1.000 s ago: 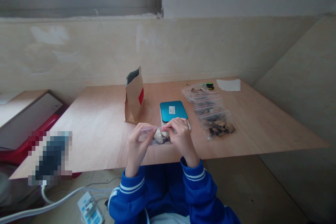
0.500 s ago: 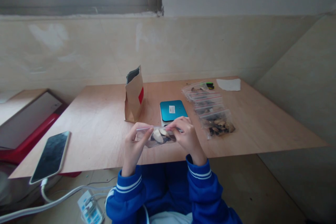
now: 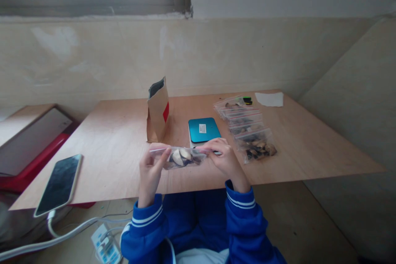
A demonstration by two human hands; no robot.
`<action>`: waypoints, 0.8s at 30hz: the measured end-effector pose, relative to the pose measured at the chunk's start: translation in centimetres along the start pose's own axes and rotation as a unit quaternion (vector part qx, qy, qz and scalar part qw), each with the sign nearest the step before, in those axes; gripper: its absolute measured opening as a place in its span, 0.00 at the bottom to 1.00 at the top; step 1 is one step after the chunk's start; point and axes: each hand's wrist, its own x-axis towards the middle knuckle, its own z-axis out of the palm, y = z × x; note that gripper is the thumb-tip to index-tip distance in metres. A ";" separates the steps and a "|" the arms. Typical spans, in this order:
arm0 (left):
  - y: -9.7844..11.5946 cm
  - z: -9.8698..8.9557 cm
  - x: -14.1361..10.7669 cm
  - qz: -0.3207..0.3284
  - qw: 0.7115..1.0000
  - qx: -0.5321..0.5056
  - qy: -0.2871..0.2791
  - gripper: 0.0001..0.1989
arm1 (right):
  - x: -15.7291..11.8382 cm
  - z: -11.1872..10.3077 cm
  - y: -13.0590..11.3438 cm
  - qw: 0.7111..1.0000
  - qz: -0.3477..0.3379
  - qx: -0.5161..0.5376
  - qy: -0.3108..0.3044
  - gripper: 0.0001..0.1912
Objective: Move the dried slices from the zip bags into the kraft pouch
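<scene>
A clear zip bag [image 3: 183,158] with pale and dark slices, which look like dried mushroom, is stretched between my two hands above the table's front edge. My left hand [image 3: 150,169] pinches the bag's left end, thumb in front. At the right end, my right hand [image 3: 224,157] grips the top edge between thumb and fingers. Just behind the bag lies a small scale [image 3: 204,130] with a blue top and a white label. Part of its front is hidden by my right hand.
An open brown paper bag [image 3: 158,111] stands left of the scale. Several filled zip bags [image 3: 259,147] overlap on the right. Behind them lie a black-and-green object [image 3: 248,100] and white paper [image 3: 269,99]. A cabled phone [image 3: 58,185] rests at the table's left edge.
My hands have moved apart, the left one leftward and the right one slightly rightward. The zip bag between them is pulled straighter and has shifted a little left.
</scene>
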 end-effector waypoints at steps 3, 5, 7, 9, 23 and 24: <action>0.0 -0.2 0.1 -0.012 1.000 -0.002 -0.016 0.09 | -0.2 -0.2 0.4 1.000 0.007 0.018 0.013 0.12; 0.0 -0.1 0.2 -0.021 1.000 -0.018 -0.008 0.09 | -0.2 -0.2 0.3 0.999 0.008 0.040 0.013 0.10; 0.0 0.1 0.2 -0.033 0.999 -0.038 0.012 0.10 | -0.2 -0.1 -0.1 0.998 0.012 0.067 0.005 0.08; -0.1 0.2 0.2 -0.047 0.997 -0.056 0.030 0.11 | -0.1 -0.1 -0.5 0.994 0.027 0.104 -0.002 0.07; -0.3 0.1 0.2 -0.065 0.996 -0.058 0.028 0.12 | 0.0 0.6 -1.2 0.988 0.049 0.069 0.132 0.11; -0.3 0.1 0.2 -0.065 0.996 -0.060 0.030 0.12 | 0.0 0.6 -1.3 0.988 0.047 0.066 0.131 0.11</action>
